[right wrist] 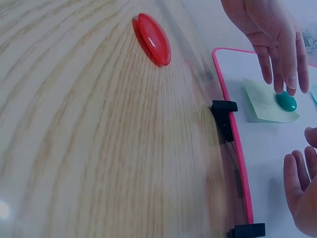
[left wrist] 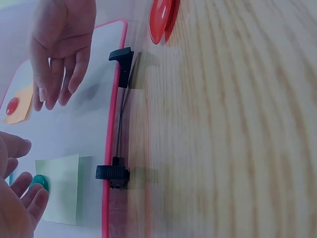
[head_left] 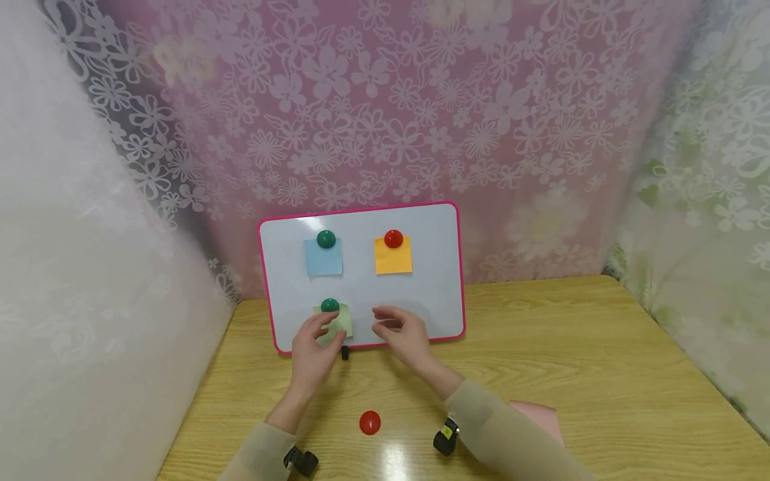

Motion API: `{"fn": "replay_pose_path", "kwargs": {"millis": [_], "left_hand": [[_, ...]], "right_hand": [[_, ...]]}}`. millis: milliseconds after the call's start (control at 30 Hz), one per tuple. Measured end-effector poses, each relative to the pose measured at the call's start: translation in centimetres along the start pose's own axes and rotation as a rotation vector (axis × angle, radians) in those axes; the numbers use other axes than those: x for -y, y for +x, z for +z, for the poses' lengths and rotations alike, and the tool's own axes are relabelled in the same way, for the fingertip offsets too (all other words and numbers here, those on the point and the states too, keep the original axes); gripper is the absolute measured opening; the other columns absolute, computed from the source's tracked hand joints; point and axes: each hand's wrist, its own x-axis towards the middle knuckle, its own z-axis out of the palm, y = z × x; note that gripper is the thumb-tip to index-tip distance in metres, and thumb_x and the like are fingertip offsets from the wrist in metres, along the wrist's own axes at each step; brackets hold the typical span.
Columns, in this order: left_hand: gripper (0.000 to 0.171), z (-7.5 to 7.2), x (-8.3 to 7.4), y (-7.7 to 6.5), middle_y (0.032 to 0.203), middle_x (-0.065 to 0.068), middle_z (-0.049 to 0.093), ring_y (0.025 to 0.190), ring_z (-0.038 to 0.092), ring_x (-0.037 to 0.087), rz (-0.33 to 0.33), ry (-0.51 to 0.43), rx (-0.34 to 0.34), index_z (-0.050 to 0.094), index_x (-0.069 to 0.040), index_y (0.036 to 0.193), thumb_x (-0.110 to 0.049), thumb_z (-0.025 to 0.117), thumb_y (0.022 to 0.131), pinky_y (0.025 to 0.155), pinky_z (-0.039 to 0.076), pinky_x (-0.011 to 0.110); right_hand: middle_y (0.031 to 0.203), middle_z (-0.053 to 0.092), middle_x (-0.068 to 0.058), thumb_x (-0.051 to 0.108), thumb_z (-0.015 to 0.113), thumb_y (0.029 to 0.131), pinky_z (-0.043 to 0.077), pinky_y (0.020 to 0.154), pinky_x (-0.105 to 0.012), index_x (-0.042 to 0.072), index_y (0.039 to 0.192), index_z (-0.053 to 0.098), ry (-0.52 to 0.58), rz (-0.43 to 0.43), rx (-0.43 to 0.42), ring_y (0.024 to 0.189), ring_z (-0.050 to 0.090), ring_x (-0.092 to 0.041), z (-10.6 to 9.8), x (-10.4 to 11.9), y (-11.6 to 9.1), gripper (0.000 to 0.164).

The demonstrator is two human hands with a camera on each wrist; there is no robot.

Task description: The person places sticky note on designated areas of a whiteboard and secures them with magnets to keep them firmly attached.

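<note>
A pale green sticky note (head_left: 344, 321) is on the lower left of the whiteboard (head_left: 430, 287), under a green round magnet (head_left: 329, 305). My left hand (head_left: 314, 351) is in front of this note, fingers loosely bent and apart from the thumb. Its fingertips are close to the green magnet (right wrist: 286, 101); whether they touch it I cannot tell. My right hand (head_left: 409, 336) hovers before the lower middle of the board, holding nothing, its fingers relaxed. Above, a blue note (head_left: 325, 262) hangs under another green magnet (head_left: 326, 239), and an orange note (head_left: 394, 260) under a red magnet (head_left: 394, 238).
A loose red magnet (head_left: 369, 422) lies on the wooden table (head_left: 601, 347) between the forearms. To the right, a pink note (head_left: 538, 417) is partly covered by the right sleeve. Black clips (left wrist: 113, 172) grip the board's lower edge. Patterned curtains (head_left: 391, 133) hang behind.
</note>
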Motion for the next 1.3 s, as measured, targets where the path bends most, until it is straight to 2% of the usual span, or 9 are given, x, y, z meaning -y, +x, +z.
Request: {"fn": "replay_pose_path", "kwargs": {"millis": [233,467,633,800,1033,1300], "left_hand": [[0.038,-0.1,0.3,-0.6,0.125,0.013,0.074,0.112,0.069,0.035,-0.035,-0.014,0.044,0.076,-0.001,0.126,0.0,0.085,0.089,0.091,0.061,0.053],[0.037,-0.6,-0.2,-1.1,0.125,0.013,0.074,0.111,0.07,0.039,-0.157,-0.079,0.113,0.076,-0.003,0.127,-0.003,0.085,0.091,0.092,0.061,0.054],[0.038,-0.7,-0.5,-1.4,0.127,0.013,0.074,0.114,0.07,0.037,-0.2,-0.108,0.144,0.075,0.0,0.127,-0.001,0.085,0.091,0.097,0.059,0.053],[0.038,-0.7,-0.7,-1.7,0.127,0.017,0.073,0.117,0.069,0.038,-0.201,-0.138,0.168,0.074,0.003,0.127,0.0,0.085,0.09,0.099,0.056,0.059],[0.041,-0.7,-1.1,-1.9,0.13,0.018,0.072,0.12,0.067,0.038,-0.21,-0.13,0.2,0.072,0.003,0.13,0.0,0.084,0.091,0.101,0.056,0.058],[0.045,-0.7,-1.0,-2.4,0.132,0.016,0.072,0.119,0.067,0.042,-0.235,-0.122,0.235,0.07,0.001,0.135,-0.001,0.083,0.092,0.104,0.054,0.057]], "right_hand": [[0.122,0.077,-0.012,0.005,0.08,0.096,0.06,0.096,-0.041,0.005,0.127,0.077,-0.018,0.029,0.027,0.108,0.073,-0.027,-0.7,-0.3,-0.3,0.031],[0.124,0.076,-0.013,0.005,0.08,0.095,0.059,0.096,-0.043,0.003,0.127,0.076,-0.007,0.033,0.069,0.109,0.073,-0.028,-1.4,-0.5,-0.9,0.032],[0.125,0.076,-0.012,0.008,0.081,0.095,0.058,0.099,-0.046,0.005,0.128,0.077,-0.034,0.031,0.091,0.111,0.073,-0.028,-2.2,-0.7,-1.4,0.033],[0.125,0.076,-0.013,0.007,0.081,0.095,0.058,0.1,-0.048,0.004,0.128,0.077,-0.045,0.041,0.102,0.112,0.073,-0.029,-2.8,-0.6,-1.6,0.033],[0.128,0.075,-0.015,0.008,0.08,0.097,0.057,0.101,-0.051,0.002,0.13,0.075,-0.055,0.036,0.138,0.115,0.072,-0.031,-3.6,-0.6,-2.0,0.034],[0.13,0.073,-0.019,0.008,0.079,0.098,0.058,0.094,-0.04,-0.001,0.131,0.073,-0.071,0.04,0.183,0.114,0.071,-0.03,-4.4,-0.5,-2.6,0.036]]}}
